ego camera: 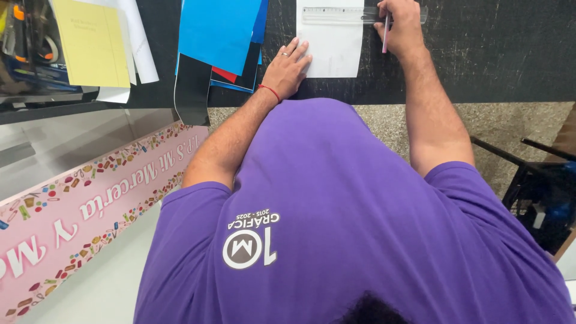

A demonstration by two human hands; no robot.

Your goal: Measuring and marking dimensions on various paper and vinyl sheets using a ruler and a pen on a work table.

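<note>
A white sheet of paper [333, 51] lies on the dark tabletop [480, 54]. My left hand [287, 67], with a ring and a red cord at the wrist, rests flat on the sheet's lower left corner. Across the top of the sheet lies a clear plastic ruler [336, 14]. My right hand [399, 25] rests on the ruler's right end and grips a thin pink pen [386, 36] that points down beside the sheet's right edge. My purple shirt [336, 228] fills the lower part of the view.
Blue, black and red card sheets [219, 36] are stacked left of the paper. Yellow paper [93, 42] and white sheets lie further left. A pink printed banner [90, 204] runs below the table's edge on the left. A dark metal rack [540, 192] stands at the right.
</note>
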